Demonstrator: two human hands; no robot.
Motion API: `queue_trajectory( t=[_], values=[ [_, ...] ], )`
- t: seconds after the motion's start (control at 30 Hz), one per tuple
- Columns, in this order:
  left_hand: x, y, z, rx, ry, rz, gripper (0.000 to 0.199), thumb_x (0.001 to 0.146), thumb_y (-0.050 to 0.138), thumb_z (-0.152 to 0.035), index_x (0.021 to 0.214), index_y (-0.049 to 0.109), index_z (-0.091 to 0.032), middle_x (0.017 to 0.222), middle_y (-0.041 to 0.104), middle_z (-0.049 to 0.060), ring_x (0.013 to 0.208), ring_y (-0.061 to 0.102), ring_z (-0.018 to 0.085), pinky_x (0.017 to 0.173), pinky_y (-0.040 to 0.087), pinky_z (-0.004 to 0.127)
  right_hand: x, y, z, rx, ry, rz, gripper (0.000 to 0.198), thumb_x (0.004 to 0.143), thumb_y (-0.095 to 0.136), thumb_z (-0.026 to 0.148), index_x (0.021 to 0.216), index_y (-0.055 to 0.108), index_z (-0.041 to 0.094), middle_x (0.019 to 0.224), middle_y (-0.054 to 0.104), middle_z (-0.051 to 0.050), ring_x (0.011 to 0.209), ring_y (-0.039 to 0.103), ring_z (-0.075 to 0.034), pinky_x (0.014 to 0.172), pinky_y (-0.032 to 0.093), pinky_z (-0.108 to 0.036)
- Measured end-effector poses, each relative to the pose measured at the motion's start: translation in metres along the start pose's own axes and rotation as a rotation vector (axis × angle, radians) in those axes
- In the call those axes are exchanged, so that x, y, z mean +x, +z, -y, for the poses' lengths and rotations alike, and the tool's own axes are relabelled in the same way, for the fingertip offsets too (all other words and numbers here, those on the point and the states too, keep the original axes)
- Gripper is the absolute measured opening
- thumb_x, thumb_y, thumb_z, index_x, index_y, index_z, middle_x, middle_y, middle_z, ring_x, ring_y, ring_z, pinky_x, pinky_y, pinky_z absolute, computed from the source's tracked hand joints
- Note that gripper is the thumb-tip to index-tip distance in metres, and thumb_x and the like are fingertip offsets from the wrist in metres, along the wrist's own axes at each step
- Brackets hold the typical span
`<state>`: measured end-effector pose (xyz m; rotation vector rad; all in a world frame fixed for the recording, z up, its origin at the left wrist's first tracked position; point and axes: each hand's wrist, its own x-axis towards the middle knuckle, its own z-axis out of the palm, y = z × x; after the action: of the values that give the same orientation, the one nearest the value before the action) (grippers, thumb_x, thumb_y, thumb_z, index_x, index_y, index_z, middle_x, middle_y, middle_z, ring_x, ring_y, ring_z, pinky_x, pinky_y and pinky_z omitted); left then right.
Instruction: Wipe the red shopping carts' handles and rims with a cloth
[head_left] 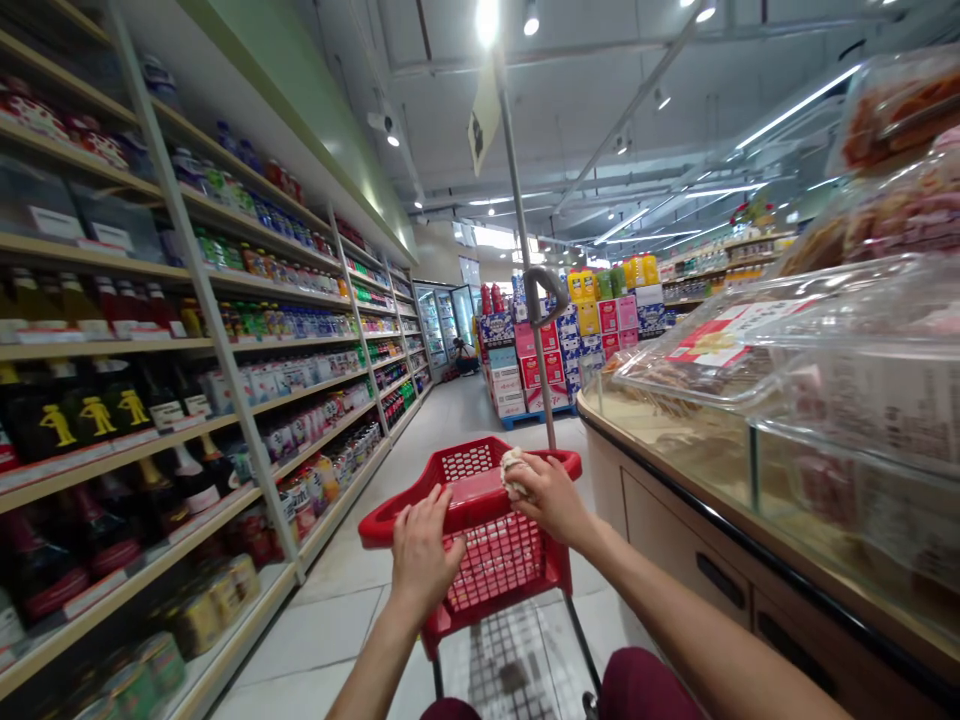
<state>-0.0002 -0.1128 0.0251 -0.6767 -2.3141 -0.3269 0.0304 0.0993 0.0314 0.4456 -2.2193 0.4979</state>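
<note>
A red plastic shopping cart (495,565) with a mesh basket stands directly in front of me. My left hand (426,550) is closed over the left part of its red handle (480,488), fingers on top and thumb lower down. Farther right, my right hand (551,492) grips a crumpled whitish cloth (516,472) and presses it to the handle's right part. The fingertips partly cover the cloth. A grey metal pole (517,190) with a looped grey fitting (544,295) rises behind the handle.
Shelves of bottles and cans (285,345) line the left side. A glass-edged counter (675,430) with clear packed food trays (712,340) stands close on the right. Stacked drink cartons (536,365) rest on a blue pallet ahead. A tiled aisle (450,410) runs between; someone crouches far off.
</note>
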Motion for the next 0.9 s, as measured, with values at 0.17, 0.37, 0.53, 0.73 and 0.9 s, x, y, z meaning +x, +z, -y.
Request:
queue_trajectory(
  t=[0.17,0.37,0.53,0.73,0.9],
  values=[
    [-0.002,0.000,-0.005,-0.022,-0.010,-0.010,0.051,0.067,0.047,-0.018,0.118,0.046,-0.017,0.125,0.050,0.009,0.110,0.046,0.022,0.098,0.028,0.044,-0.006,-0.023,-0.047,0.006,0.036,-0.091,0.016,0.079,0.045,0.018,0.083,0.060,0.022,0.104,0.061,-0.005,0.099,0.054,-0.019,0.082,0.040,-0.036],
    [-0.004,0.002,-0.010,-0.009,-0.018,-0.058,0.051,0.066,0.047,-0.018,0.117,0.047,-0.017,0.124,0.050,0.009,0.109,0.047,0.023,0.098,0.028,0.044,-0.018,-0.002,-0.029,-0.064,0.023,-0.153,0.039,0.079,0.036,0.011,0.112,0.053,0.023,0.116,0.057,-0.006,0.110,0.049,-0.020,0.091,0.035,-0.042],
    [-0.003,0.000,-0.009,-0.026,-0.006,-0.025,0.052,0.066,0.046,-0.017,0.118,0.046,-0.017,0.125,0.050,0.008,0.109,0.047,0.023,0.098,0.028,0.044,-0.014,0.006,-0.033,-0.133,0.064,-0.171,0.037,0.079,0.036,0.011,0.108,0.056,0.023,0.120,0.053,-0.007,0.112,0.047,-0.021,0.093,0.033,-0.045],
    [-0.003,0.001,-0.012,-0.041,-0.013,-0.067,0.051,0.065,0.047,-0.017,0.117,0.048,-0.018,0.123,0.051,0.009,0.108,0.048,0.023,0.097,0.028,0.045,-0.019,-0.008,-0.058,-0.131,0.225,-0.282,0.030,0.078,0.038,0.013,0.094,0.062,0.021,0.112,0.058,-0.009,0.104,0.053,-0.022,0.086,0.042,-0.042],
    [-0.003,0.000,-0.010,-0.038,-0.005,-0.062,0.050,0.066,0.047,-0.018,0.116,0.048,-0.019,0.123,0.051,0.009,0.108,0.048,0.023,0.096,0.029,0.044,-0.014,-0.009,-0.051,-0.055,0.126,-0.205,0.032,0.077,0.038,0.011,0.095,0.061,0.025,0.109,0.060,-0.003,0.103,0.053,-0.018,0.087,0.042,-0.037]
  ],
)
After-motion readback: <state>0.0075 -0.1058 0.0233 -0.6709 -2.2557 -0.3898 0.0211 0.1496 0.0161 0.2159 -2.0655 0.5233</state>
